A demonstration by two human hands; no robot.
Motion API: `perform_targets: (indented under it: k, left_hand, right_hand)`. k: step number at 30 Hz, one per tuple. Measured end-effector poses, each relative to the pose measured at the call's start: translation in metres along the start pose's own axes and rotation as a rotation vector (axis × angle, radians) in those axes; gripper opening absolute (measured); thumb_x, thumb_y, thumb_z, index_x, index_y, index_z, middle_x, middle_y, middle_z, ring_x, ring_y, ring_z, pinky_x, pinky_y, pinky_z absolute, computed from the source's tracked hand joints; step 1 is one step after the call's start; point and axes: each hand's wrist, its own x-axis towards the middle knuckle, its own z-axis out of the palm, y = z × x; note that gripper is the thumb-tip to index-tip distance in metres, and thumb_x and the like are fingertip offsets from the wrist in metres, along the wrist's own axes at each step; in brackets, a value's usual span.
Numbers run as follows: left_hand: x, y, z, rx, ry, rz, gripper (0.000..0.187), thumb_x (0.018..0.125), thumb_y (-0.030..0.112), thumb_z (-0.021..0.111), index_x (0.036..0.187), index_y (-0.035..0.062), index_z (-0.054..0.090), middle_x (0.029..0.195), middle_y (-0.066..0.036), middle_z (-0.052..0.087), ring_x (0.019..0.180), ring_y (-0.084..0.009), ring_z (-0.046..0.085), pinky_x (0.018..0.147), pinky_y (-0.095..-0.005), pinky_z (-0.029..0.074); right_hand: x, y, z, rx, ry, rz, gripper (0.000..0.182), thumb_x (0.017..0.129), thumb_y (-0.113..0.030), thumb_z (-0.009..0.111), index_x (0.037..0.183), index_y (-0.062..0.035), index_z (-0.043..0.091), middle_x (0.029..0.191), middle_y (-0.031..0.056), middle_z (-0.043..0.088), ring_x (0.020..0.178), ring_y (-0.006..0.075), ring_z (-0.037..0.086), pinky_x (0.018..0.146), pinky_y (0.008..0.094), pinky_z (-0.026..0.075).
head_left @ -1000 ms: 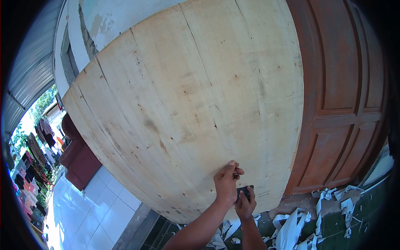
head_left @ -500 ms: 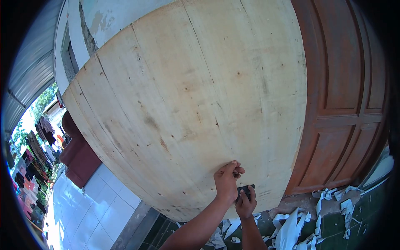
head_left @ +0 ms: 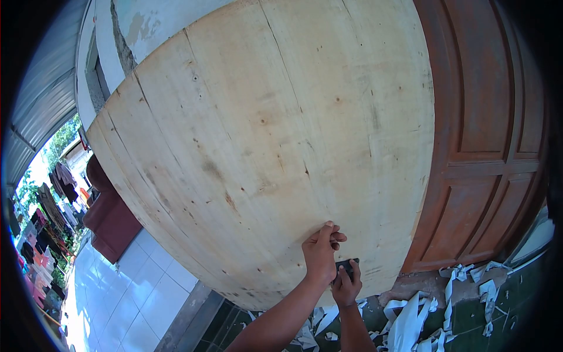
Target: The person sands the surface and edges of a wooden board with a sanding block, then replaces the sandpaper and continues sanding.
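A large pale plywood sheet [head_left: 264,152] with dark cracks and knots fills the middle of the view. Close to its lower part is my left hand [head_left: 318,253], its fingers curled in a pinch; what they hold, if anything, is hidden. Just below and to the right, my right hand [head_left: 347,286] grips a small flat black object [head_left: 347,267] with a straight upper edge. The thumb and fingers cover part of this object, and it overlaps the plywood in this view.
A brown panelled door [head_left: 478,146] stands right of the plywood. White torn strips [head_left: 404,325] litter the dark green floor. At left are a maroon armchair [head_left: 111,220], white floor tiles [head_left: 132,293] and hanging clothes [head_left: 44,234].
My left hand has shifted very slightly up, its fingers still curled. The right hand keeps its grip on the black object in nearly the same place.
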Motion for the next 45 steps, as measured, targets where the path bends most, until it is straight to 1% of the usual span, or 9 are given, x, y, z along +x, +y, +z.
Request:
perform_targets:
  k: [7,13,19,22,31,34,37,40,45]
  left_hand:
    - [0.001,-0.004,-0.003,-0.021,-0.028,0.041,0.024,0.099,0.026,0.069,0.095,0.0024,0.070,0.078,-0.008,0.071,0.075,-0.0187,0.068,0.066,-0.0297,0.043]
    - [0.000,0.004,-0.001,-0.079,-0.019,-0.039,0.026,0.098,0.029,0.071,0.094,0.0036,0.070,0.078,-0.008,0.070,0.074,-0.0189,0.069,0.066,-0.0298,0.043]
    - [0.001,0.000,0.001,-0.001,0.015,0.003,0.028,0.097,0.031,0.073,0.093,0.0042,0.069,0.078,-0.007,0.070,0.073,-0.0183,0.069,0.063,-0.0295,0.042]
    - [0.000,-0.001,0.001,-0.008,0.012,0.019,0.026,0.097,0.030,0.073,0.092,0.0042,0.070,0.078,-0.006,0.070,0.072,-0.0181,0.069,0.062,-0.0292,0.041]
    - [0.001,-0.005,0.000,-0.017,0.017,0.033,0.024,0.097,0.027,0.072,0.092,0.0035,0.070,0.077,-0.007,0.070,0.071,-0.0180,0.069,0.062,-0.0287,0.042]
    - [0.001,-0.004,-0.001,-0.045,0.004,0.012,0.023,0.097,0.026,0.072,0.091,0.0038,0.070,0.075,-0.007,0.070,0.071,-0.0180,0.069,0.062,-0.0285,0.042]
    - [0.001,-0.002,-0.002,-0.060,-0.021,0.023,0.022,0.097,0.025,0.072,0.091,0.0036,0.071,0.075,-0.007,0.070,0.071,-0.0181,0.069,0.063,-0.0286,0.043]
    - [0.007,-0.008,-0.010,0.092,-0.067,0.023,0.021,0.097,0.023,0.073,0.090,0.0033,0.072,0.078,-0.006,0.070,0.071,-0.0176,0.070,0.063,-0.0289,0.043]
    - [0.002,-0.001,-0.006,0.071,-0.048,-0.007,0.017,0.095,0.018,0.072,0.089,0.0023,0.072,0.079,-0.006,0.070,0.070,-0.0165,0.069,0.062,-0.0291,0.043]
  right_hand:
    - [-0.002,0.001,0.000,-0.003,-0.026,0.034,0.020,0.087,-0.001,0.070,0.106,-0.0011,0.073,0.129,0.0327,0.059,0.103,0.0520,0.070,0.079,0.0513,0.062]
    - [0.000,0.000,-0.001,-0.001,-0.015,0.019,0.020,0.087,-0.001,0.070,0.107,-0.0013,0.073,0.130,0.0324,0.059,0.103,0.0520,0.070,0.079,0.0511,0.062]
    - [-0.002,0.001,0.000,0.003,-0.012,0.014,0.021,0.087,0.000,0.070,0.107,-0.0018,0.073,0.129,0.0326,0.060,0.098,0.0517,0.071,0.076,0.0508,0.062]
    - [-0.001,0.001,0.000,0.001,-0.003,0.012,0.021,0.087,0.000,0.070,0.107,-0.0018,0.073,0.129,0.0323,0.060,0.095,0.0515,0.072,0.074,0.0501,0.063]
    - [0.001,0.001,-0.002,-0.019,-0.019,-0.009,0.020,0.087,-0.002,0.070,0.107,-0.0016,0.074,0.129,0.0321,0.060,0.093,0.0498,0.073,0.072,0.0487,0.063]
    - [0.003,0.001,-0.001,-0.035,0.013,-0.038,0.030,0.081,0.002,0.069,0.109,-0.0051,0.075,0.128,0.0291,0.062,0.089,0.0454,0.074,0.068,0.0460,0.063]
    - [0.002,0.002,0.000,-0.032,0.010,-0.022,0.030,0.080,0.002,0.069,0.109,-0.0052,0.075,0.128,0.0287,0.062,0.090,0.0453,0.074,0.068,0.0462,0.063]
    - [0.002,0.000,-0.001,-0.043,0.003,-0.004,0.029,0.080,0.002,0.069,0.107,-0.0050,0.075,0.127,0.0284,0.062,0.090,0.0452,0.074,0.069,0.0465,0.063]
    - [0.002,-0.002,0.000,-0.046,0.023,-0.013,0.028,0.080,0.003,0.069,0.106,-0.0047,0.076,0.126,0.0283,0.063,0.090,0.0452,0.074,0.069,0.0463,0.064]
